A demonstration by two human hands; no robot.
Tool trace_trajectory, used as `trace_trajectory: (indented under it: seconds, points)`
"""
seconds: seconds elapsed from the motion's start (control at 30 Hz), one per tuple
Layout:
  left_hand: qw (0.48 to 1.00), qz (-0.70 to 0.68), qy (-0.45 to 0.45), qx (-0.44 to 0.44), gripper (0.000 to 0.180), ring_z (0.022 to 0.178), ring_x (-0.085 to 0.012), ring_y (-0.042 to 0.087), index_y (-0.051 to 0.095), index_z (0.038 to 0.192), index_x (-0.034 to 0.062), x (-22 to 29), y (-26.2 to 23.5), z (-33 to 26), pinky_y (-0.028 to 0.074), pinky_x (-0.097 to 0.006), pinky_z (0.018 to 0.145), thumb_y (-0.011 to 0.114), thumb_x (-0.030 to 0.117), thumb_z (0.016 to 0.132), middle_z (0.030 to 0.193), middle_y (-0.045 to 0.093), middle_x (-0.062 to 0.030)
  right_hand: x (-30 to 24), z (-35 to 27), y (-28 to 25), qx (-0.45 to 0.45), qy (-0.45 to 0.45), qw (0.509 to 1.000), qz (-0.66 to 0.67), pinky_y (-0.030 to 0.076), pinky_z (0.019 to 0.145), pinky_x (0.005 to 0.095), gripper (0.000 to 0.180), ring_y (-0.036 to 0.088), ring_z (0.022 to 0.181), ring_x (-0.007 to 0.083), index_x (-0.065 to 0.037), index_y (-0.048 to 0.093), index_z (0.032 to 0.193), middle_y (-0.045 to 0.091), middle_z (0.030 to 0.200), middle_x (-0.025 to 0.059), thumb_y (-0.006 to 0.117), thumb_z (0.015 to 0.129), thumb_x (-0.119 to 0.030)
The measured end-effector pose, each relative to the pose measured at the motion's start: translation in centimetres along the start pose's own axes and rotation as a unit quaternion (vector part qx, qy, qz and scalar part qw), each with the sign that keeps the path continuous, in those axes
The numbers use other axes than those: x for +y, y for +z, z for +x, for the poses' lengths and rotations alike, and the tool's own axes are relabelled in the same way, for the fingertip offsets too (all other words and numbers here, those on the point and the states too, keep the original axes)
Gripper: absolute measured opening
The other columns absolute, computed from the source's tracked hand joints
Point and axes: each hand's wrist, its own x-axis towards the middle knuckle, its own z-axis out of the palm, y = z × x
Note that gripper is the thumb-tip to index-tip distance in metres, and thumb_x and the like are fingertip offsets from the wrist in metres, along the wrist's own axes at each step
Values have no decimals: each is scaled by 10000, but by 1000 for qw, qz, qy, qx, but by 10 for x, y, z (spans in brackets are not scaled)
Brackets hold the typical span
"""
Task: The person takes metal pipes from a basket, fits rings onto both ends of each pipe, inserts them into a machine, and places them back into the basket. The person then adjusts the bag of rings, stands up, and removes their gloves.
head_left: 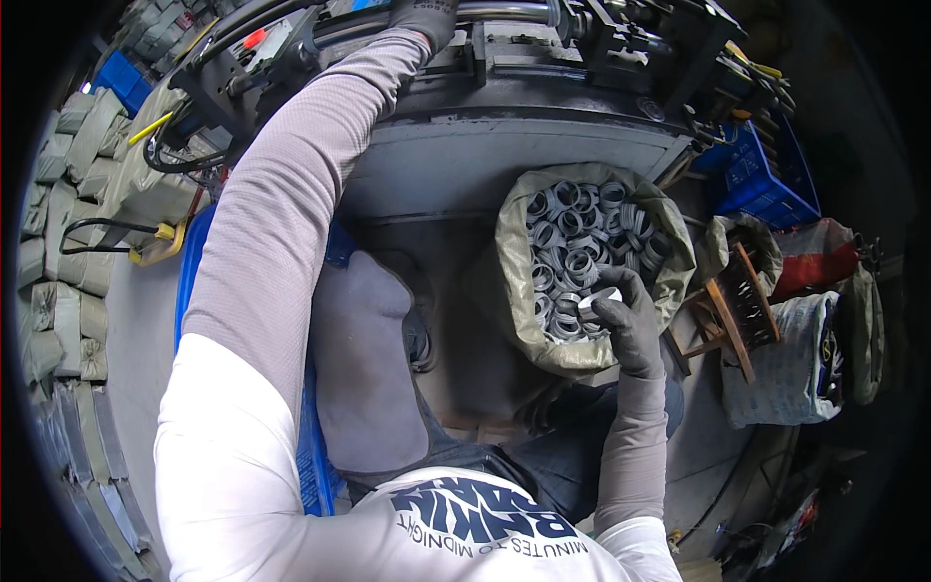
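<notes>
My right hand (626, 320), in a dark grey glove, reaches down into an open woven sack (514, 262) and is closed on a grey ring-shaped part (596, 299). The sack is full of several similar grey rings (572, 233). My left arm, in a grey sleeve, stretches up and forward to a dark machine (543, 48). My gloved left hand (427, 17) rests on the machine's top near a metal bar, at the frame's upper edge. Whether the left hand grips anything is unclear.
Stacked filled sacks (68, 242) line the left side. A blue crate (766, 175) stands at the right behind the sack. A small wooden stool (732, 310) and more bags (786, 359) sit to the right. A blue seat edge (194, 252) lies under my left arm.
</notes>
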Motion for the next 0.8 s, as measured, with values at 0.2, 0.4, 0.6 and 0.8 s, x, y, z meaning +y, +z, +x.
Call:
trace_trajectory:
  seconds: [0.2,0.4,0.6,0.8]
  points:
    - [993,-18,86,-82,542,1427,-314,503,511,1476,59,24,-5,-25,398,-471,1180,574,134,942,1519,534,-181,-6,0,-5,6,61,998,29,589,821,307,401,711,886,167,69,651,1228,699,973,76,696,985,-248]
    - [902,-243,277,225,445,1134,-344,651,669,1213,121,-46,-8,-211,514,-488,1002,681,33,777,1189,690,-117,24,14,-9,71,91,993,12,615,782,318,309,707,870,177,50,698,1088,680,976,90,657,1012,-247]
    - [975,-129,-153,-95,349,1156,-322,646,701,1213,129,-258,104,-426,504,-475,1003,579,169,888,1201,709,-111,35,18,20,-21,-16,967,-252,620,832,346,461,690,1023,186,-42,560,1468,674,1209,96,448,1111,-313]
    - [898,34,-157,-409,459,1346,-313,550,611,1384,147,-301,241,-558,454,-518,1052,581,219,932,1403,617,-99,32,9,46,-37,-87,863,-496,567,1008,385,571,661,1203,227,-8,529,1484,666,1344,122,723,951,-70]
